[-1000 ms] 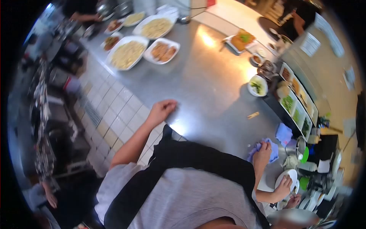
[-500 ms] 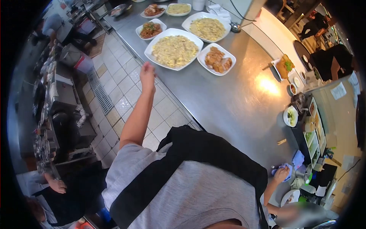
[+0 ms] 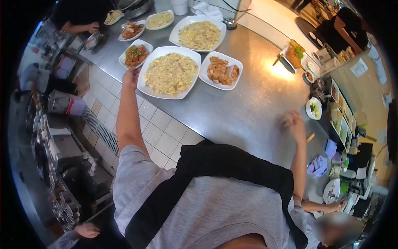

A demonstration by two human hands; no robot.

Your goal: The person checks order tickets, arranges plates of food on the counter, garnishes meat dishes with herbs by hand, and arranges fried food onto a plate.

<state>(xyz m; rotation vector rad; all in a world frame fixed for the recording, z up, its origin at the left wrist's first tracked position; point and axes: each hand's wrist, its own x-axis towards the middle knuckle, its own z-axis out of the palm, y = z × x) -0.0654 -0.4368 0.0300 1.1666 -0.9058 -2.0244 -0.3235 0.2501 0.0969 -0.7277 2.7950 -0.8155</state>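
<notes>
My left hand (image 3: 131, 78) is at the left rim of a large white plate of egg fried rice (image 3: 170, 72), close to a small dish of saucy browned pieces with green garnish (image 3: 136, 56). Its fingers stretch toward the gap between the two; their tips are partly hidden. Over the steel counter (image 3: 248, 112), right of the plates, my right hand (image 3: 293, 121) is blurred by motion, fingers apart and nothing visible in them. Near the big plate sit a second plate of fried rice (image 3: 199, 35) and a square dish of sliced fried meat (image 3: 221, 71).
Beyond are more small dishes, including a plate of rice (image 3: 159, 20). A crumpled purple cloth (image 3: 317, 166), a bowl of greens (image 3: 314, 108) and garnish trays (image 3: 340, 124) line the right side. Co-workers stand at the far left, lower left and lower right. A tiled floor (image 3: 153, 128) borders the counter.
My right hand has left the purple cloth and moved up over the counter. My left hand has come to the large plate's left rim. The view has shifted, showing another person at the counter's far end.
</notes>
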